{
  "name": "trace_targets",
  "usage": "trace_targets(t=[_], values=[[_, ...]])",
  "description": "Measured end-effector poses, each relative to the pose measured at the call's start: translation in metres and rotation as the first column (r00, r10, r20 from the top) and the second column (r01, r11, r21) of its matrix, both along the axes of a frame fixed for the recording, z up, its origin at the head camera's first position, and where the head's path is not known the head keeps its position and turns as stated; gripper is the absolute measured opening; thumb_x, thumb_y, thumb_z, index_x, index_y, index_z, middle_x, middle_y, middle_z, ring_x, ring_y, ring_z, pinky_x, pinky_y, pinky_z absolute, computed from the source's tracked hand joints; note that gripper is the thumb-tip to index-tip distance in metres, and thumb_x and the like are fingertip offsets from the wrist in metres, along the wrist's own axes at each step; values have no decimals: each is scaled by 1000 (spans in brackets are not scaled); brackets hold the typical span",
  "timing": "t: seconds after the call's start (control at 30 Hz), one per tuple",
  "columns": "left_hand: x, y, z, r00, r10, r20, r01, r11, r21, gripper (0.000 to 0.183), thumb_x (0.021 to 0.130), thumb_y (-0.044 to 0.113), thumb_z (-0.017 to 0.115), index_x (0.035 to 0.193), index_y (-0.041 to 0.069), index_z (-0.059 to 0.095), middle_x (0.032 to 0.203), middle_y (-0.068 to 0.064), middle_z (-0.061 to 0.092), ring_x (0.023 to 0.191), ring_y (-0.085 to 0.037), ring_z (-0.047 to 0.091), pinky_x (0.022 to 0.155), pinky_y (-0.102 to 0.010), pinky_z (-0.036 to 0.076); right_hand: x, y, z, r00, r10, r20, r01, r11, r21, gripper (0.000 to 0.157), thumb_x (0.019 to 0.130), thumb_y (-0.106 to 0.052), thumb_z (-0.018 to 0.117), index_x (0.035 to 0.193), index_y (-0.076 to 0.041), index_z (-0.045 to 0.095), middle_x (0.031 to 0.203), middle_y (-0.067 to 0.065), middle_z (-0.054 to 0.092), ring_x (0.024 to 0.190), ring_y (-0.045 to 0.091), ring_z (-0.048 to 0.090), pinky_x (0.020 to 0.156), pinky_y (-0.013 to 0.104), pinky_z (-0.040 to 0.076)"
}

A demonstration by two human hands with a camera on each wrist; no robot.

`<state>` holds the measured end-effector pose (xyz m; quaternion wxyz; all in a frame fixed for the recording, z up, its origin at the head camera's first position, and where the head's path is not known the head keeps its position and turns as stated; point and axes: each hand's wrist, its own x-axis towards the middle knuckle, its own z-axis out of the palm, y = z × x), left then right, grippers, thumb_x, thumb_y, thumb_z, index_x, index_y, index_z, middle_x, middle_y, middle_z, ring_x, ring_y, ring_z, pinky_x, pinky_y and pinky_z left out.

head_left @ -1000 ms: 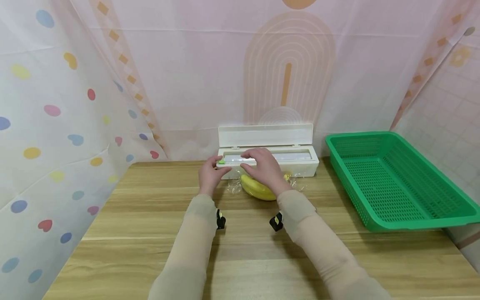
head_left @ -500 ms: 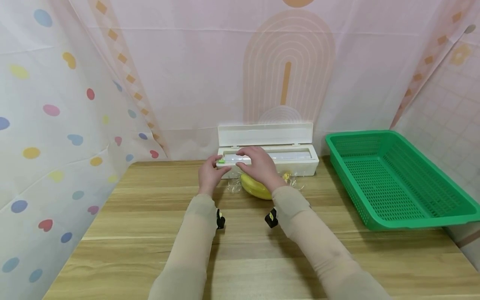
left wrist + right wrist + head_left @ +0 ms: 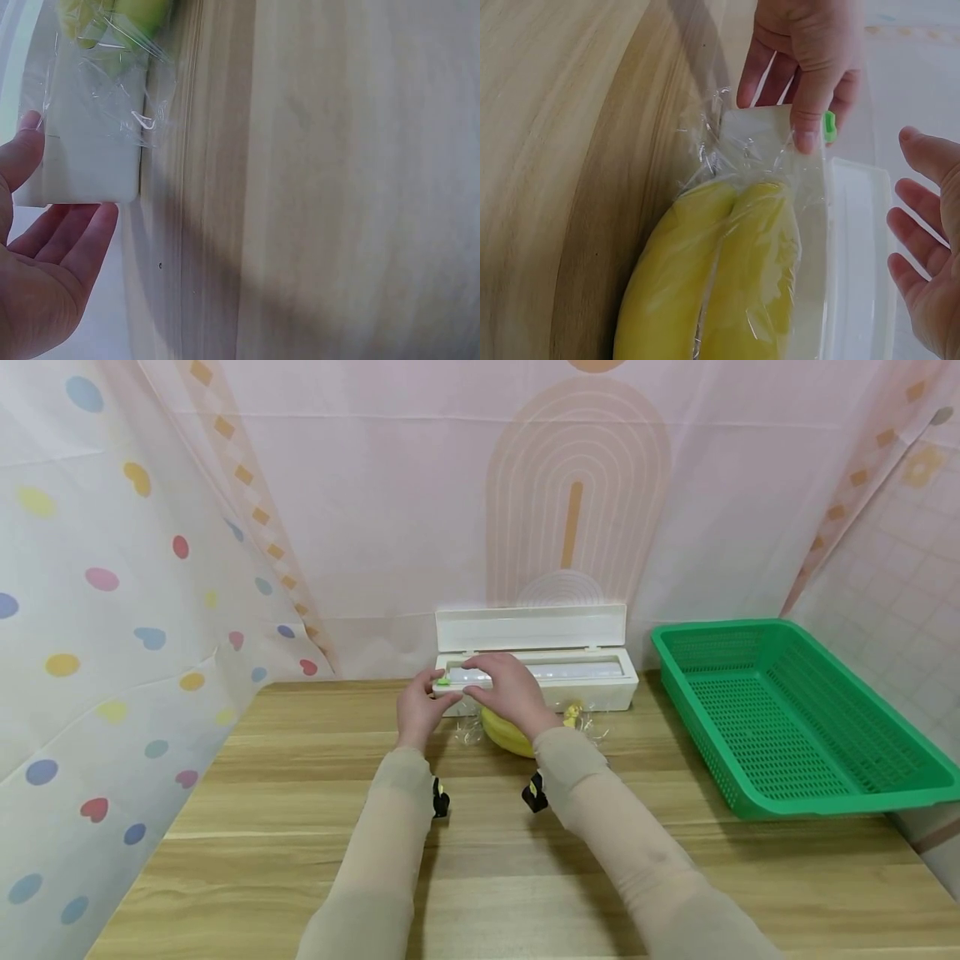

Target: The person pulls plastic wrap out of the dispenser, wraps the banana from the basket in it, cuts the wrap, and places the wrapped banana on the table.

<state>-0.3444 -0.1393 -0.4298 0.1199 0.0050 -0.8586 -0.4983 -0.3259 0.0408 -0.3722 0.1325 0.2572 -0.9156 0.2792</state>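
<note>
While the left hand grips the left end of the white box, thumb over the front and fingers against the short end, the right hand hovers at the box's front edge, thumb and fingers curved apart and grasping nothing. A small gap parts the two hands, and the green slider sits right beside the left fingers. The box stands along the back edge of the table, its lid hinged up near the pink cloth, so there is little room behind; the roll shows inside the long opening. In front lie the bananas on the table, in clear wrap whose crumpled ends spread to either side; the right hand partly covers them in the head view. They are just beside the box, and whether they touch it I cannot tell. A narrow strip of wood separates the box's right end from the green basket, while a broad span runs toward the near side and leftward, where the edge slants beside the dotted cloth.
</note>
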Motion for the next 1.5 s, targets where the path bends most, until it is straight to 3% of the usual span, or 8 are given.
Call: trace_targets(t=[0.77,1.5], values=[[4,1,3,1000,12,0,-12,1000,8,50,84,18,81,130,6,61,117,-18,68,107,-30,64,87,-40,55,-9,-22,-3,999,-11,-34,14,995,96,36,93,-28,71,127,-20,66,130,-1,64,127,23,51,104,39,44],[4,-3,2,1000,18,-18,-19,998,-62,47,84,18,80,128,11,64,106,-17,70,104,-31,65,86,-42,55,-8,-35,-7,999,-19,-31,23,992,124,35,93,-22,71,127,-17,67,126,4,65,120,25,56,100,38,47]])
